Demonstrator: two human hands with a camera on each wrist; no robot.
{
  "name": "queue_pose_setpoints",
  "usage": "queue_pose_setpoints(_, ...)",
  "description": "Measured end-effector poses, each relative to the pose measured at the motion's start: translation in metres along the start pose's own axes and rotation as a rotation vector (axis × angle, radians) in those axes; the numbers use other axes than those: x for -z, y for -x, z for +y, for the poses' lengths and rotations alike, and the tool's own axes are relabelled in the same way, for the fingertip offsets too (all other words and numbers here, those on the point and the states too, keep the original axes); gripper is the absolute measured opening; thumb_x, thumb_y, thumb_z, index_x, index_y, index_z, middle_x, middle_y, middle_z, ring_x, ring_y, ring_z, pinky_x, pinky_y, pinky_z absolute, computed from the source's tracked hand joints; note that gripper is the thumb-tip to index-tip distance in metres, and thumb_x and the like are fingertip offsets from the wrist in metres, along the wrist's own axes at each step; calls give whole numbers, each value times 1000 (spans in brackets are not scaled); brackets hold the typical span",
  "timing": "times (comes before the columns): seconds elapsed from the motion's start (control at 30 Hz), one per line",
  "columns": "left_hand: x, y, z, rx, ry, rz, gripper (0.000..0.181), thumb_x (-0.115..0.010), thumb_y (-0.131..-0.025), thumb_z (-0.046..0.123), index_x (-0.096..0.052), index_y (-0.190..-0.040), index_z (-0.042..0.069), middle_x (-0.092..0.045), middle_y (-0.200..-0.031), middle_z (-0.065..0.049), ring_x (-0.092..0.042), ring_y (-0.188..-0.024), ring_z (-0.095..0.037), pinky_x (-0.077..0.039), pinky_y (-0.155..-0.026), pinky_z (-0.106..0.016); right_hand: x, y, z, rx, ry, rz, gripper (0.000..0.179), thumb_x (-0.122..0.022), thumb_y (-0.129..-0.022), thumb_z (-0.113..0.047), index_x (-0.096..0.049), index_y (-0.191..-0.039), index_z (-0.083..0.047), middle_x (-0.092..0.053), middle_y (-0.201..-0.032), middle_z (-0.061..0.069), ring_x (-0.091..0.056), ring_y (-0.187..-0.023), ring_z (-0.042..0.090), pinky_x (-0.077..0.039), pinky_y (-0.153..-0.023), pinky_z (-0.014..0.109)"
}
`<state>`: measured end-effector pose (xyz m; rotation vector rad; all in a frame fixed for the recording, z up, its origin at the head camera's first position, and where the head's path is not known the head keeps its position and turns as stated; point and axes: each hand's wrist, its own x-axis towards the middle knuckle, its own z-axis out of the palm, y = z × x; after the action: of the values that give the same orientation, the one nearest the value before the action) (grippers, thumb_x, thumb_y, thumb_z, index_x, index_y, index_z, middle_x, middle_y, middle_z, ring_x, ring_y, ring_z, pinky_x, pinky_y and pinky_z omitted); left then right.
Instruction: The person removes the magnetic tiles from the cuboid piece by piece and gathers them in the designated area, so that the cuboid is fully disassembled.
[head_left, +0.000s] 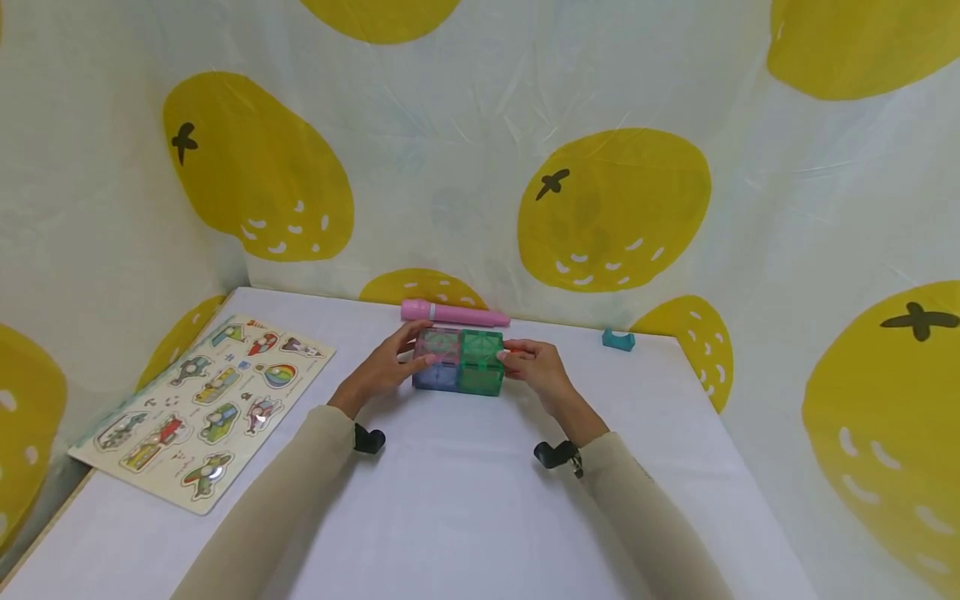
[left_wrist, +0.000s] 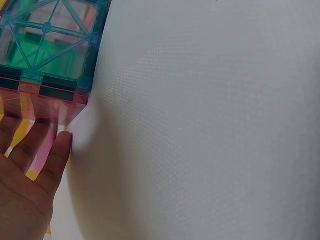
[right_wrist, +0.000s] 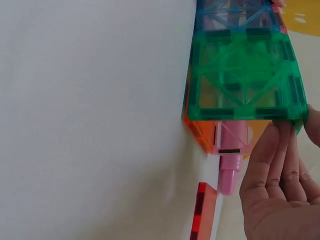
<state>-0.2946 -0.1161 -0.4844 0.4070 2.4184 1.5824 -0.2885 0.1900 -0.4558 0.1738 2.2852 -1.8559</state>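
A block of see-through magnetic tiles (head_left: 482, 381) stands on the white table, with pink and blue tiles on its left half and green on its right. My left hand (head_left: 384, 365) grips the left half, thumb over the near side and fingers along the pink side. At the other end, my right hand (head_left: 543, 375) pinches the edge of the green tile (right_wrist: 245, 75) between thumb and fingers. Below that tile, an orange tile (right_wrist: 197, 135) forms a side of the block. A red tile (right_wrist: 204, 212) appears apart from the block in the right wrist view.
Behind the block lies a pink microphone-shaped toy (head_left: 457, 314). A small teal curved piece (head_left: 618, 340) sits near the back right edge. On the left is a picture puzzle board (head_left: 247, 433). A fruit-print curtain (head_left: 465, 167) surrounds the table (head_left: 450, 517).
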Motion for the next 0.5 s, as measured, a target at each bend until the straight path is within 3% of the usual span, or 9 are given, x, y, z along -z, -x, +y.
queue_pose_setpoints(0.17, 0, -1, -1, 2, -5, 1, 78, -73, -98, 52, -33, -163, 39, -35, -172, -3, -33, -160, -39, -35, -126, -62, -3, 1, -1, -14, -28, 21, 35, -79, -98, -17, -73, -130, -7, -77, -97, 4, -73, -90, 17, -65, -92, 32)
queue_pose_setpoints(0.5, 1, -2, -1, 8, 5, 1, 76, -74, -99, 48, -33, -163, 39, -33, -173, -2, -31, -160, -39, -33, -127, -63, -4, 0, 4, 41, -41, 32, 33, -79, -97, -11, -73, -129, -4, -76, -88, -1, -71, -82, 12, -63, -99, 45)
